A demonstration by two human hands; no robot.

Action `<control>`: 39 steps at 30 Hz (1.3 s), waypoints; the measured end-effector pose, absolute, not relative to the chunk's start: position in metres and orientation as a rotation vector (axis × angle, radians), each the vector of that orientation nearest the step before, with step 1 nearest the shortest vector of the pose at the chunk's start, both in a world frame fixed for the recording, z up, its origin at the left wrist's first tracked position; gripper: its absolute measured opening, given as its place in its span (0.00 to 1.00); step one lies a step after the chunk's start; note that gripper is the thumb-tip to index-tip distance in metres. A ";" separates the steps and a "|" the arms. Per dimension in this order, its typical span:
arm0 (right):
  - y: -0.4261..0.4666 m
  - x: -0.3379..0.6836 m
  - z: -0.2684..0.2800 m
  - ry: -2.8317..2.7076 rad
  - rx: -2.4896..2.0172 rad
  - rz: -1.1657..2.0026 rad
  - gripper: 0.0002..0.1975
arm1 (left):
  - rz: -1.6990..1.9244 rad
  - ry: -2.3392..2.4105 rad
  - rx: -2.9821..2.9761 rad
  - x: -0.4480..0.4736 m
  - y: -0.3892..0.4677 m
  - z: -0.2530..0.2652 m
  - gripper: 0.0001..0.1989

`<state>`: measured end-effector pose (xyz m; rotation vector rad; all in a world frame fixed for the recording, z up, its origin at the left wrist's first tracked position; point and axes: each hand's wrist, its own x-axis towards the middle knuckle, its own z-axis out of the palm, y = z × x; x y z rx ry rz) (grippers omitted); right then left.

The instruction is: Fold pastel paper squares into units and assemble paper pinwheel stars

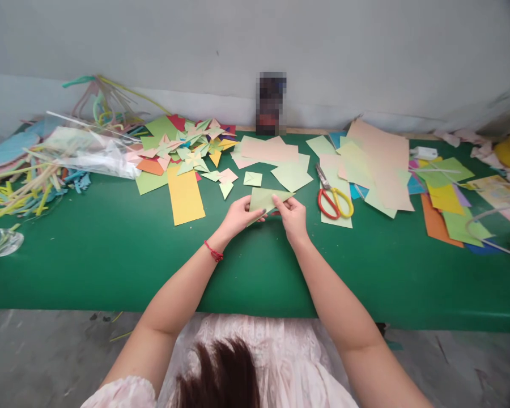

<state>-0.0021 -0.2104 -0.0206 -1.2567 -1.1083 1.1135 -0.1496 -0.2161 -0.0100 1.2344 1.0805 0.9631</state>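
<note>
A pale green sheet of paper (266, 198), folded over, is held just above the table between both hands. My left hand (242, 217) grips its left side, thumb on top and fingers underneath. On the right side, my right hand (292, 218) pinches it near the folded corner. Just beyond the paper lies a small folded green square (253, 179). To its left are folded paper pieces (226, 182) in pink and green. Scissors (335, 201) with one red and one yellow handle rest to the right, on a pale green sheet (337, 220).
The green table (255, 272) runs up to a grey wall. Several folded paper stars (193, 156) lie back left, behind a yellow sheet (186, 195). Twisted coloured strips (29, 187) and a clear plastic bag (93, 150) spread farther left. Loose pink sheets (382, 164) and coloured papers (446, 209) lie right.
</note>
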 end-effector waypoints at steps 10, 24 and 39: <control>-0.197 0.020 -0.024 -1.013 -1.263 1.064 0.22 | 1.051 1.256 1.213 -0.164 -0.205 -0.018 0.11; -0.199 0.022 -0.026 -1.330 -1.465 0.882 0.17 | 0.972 1.485 1.476 -0.166 -0.207 -0.021 0.11; -0.197 0.024 -0.035 -1.561 -1.712 0.727 0.14 | 0.289 1.556 2.496 -0.116 -0.242 -0.035 0.34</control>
